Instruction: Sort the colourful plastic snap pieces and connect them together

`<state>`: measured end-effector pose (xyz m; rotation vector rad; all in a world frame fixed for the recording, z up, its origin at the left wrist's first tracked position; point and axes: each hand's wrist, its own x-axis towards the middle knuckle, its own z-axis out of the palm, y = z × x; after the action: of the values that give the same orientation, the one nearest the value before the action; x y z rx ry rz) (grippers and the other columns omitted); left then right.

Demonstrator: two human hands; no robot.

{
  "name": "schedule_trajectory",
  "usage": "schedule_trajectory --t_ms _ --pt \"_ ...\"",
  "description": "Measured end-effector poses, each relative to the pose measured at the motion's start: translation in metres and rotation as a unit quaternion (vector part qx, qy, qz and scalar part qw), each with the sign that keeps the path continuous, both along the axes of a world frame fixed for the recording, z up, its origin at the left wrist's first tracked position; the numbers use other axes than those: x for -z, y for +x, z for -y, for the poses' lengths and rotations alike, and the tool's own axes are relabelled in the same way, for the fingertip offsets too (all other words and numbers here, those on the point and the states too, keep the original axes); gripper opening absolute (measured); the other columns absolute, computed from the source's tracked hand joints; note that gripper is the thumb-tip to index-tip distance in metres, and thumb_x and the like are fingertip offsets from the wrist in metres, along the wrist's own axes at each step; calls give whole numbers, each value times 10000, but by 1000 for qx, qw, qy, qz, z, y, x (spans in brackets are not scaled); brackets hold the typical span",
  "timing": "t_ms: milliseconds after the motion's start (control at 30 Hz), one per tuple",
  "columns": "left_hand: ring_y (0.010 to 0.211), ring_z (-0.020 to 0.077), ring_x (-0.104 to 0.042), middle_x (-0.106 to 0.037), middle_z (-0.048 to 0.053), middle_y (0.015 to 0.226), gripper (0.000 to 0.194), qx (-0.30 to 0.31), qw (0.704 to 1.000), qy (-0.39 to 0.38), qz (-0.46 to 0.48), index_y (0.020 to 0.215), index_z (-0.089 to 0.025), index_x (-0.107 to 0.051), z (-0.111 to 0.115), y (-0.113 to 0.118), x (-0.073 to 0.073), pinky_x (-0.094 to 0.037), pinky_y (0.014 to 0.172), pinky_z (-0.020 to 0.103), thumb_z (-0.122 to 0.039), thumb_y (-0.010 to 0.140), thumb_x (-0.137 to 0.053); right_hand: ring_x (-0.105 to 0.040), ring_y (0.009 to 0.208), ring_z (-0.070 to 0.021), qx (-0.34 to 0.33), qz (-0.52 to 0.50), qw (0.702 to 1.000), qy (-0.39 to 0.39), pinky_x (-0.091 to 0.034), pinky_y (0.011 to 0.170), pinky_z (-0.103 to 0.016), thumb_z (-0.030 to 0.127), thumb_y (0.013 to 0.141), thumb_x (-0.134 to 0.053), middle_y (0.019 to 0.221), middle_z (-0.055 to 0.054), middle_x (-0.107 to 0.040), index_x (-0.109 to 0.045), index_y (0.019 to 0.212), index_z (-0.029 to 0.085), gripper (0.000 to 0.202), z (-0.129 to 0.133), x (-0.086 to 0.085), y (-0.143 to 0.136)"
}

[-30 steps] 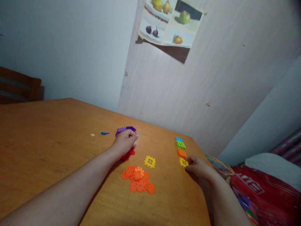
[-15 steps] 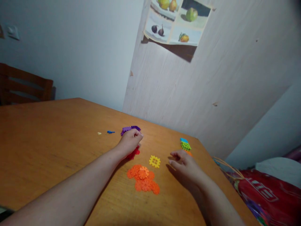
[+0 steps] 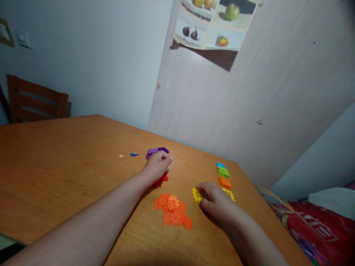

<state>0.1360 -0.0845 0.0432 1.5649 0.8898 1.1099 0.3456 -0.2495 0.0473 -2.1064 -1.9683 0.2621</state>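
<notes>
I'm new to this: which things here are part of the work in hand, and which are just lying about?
Seemingly part of it:
yellow square, at the right hand
purple pieces and red pieces, by the left hand
orange discs
row of squares

Seemingly just about:
blue bit and pale bits
chair
poster
red bag

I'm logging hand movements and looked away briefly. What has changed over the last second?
The right hand has left the yellow piece in the row and moved left onto the loose yellow piece, which has shifted right, away from the orange pile; whether it is gripped is hard to tell. The left hand stays by the purple pieces and red pieces, and the orange pile lies as before.
</notes>
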Motion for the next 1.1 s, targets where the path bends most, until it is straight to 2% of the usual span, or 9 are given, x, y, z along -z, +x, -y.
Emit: schedule_trajectory --t_ms 100,167,233,433,667,867,1000,1100 --pt "508 115 -554 -554 -23 598 164 -3 1000 5 12 712 -189 -537 -1 -1 -1 -433 478 203 -314 775 -624 -582 966 -206 47 30 998 -1 -401 785 -280 288 802 -609 1044 -78 -662 -668 1054 188 277 3 -4 2" --pt "501 110 -535 -552 -26 601 166 -8 1000 -2 26 718 -189 -546 -2 -3 -5 -438 482 208 -327 778 -617 -575 878 -200 84 45 995 -12 -370 701 -278 475 821 -634 983 -81 -648 -657 980 185 332 3 -5 -3" --pt "511 110 -520 -556 -22 602 183 -24 999 -2 36 709 -187 -561 -4 -6 -9 -425 487 207 -348 773 -622 -565 819 -190 108 53 992 -24 -335 657 -279 570 792 -657 957 -82 -642 -644 946 186 415 1 -5 -8" --pt "591 129 -522 -602 4 634 179 -89 995 28 43 694 -174 -605 -10 -14 -19 -406 538 223 -345 735 -638 -543 771 -163 139 17 990 -30 -298 620 -267 365 756 -672 910 -52 -639 -604 930 200 249 -3 2 -9" --pt "564 131 -534 -589 3 615 178 -63 997 2 48 708 -173 -604 -9 -13 -17 -407 490 212 -346 719 -643 -510 685 -126 160 -61 985 -30 -283 558 -236 238 629 -701 782 18 -608 -542 889 224 306 -1 9 12" --pt "547 126 -536 -603 7 624 205 -51 997 15 52 722 -175 -608 -11 -13 -15 -403 481 213 -373 750 -651 -555 601 -134 260 -157 953 16 -323 530 -247 284 720 -655 739 5 -642 -505 990 229 313 13 -3 46" --pt "524 124 -517 -583 0 604 179 -54 997 11 55 702 -181 -602 -6 -13 -19 -379 466 217 -350 747 -641 -576 601 -153 309 -122 943 33 -342 542 -255 335 732 -676 688 8 -626 -498 983 207 333 23 -11 84" --pt "501 126 -508 -574 -4 587 176 -50 997 6 57 701 -187 -600 -6 -13 -19 -373 457 227 -353 738 -647 -576 611 -162 350 -74 934 26 -322 529 -253 339 713 -679 661 11 -607 -512 914 207 293 26 -7 103"
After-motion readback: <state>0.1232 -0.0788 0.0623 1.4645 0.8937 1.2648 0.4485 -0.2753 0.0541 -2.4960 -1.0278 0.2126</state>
